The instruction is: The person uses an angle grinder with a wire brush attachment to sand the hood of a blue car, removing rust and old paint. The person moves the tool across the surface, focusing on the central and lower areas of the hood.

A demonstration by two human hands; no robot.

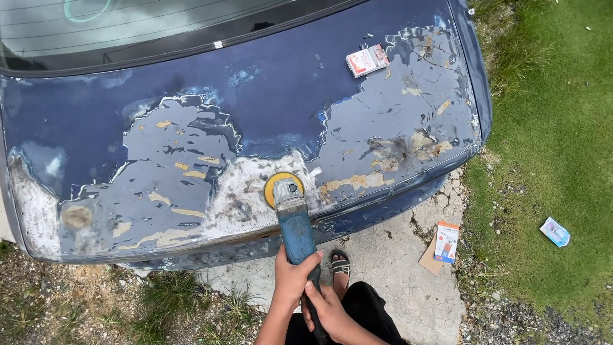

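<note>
A blue angle grinder (295, 225) with a yellow sanding disc (273, 186) rests on the rear edge of a dark blue car boot lid (268, 89). The lid's paint is peeled and sanded to grey and whitish patches around the disc. My left hand (292, 276) wraps the grinder's body from the left. Just below it, my right hand (329, 310) grips the rear of the handle. Both hands sit below the lid's edge, over the ground.
A small red and white box (367, 61) lies on the lid at the upper right. The rear window (128, 25) is at the top. On the cracked concrete lie an orange and blue carton (446, 242) and, on grass, a small packet (554, 231). My sandalled foot (340, 264) stands below the bumper.
</note>
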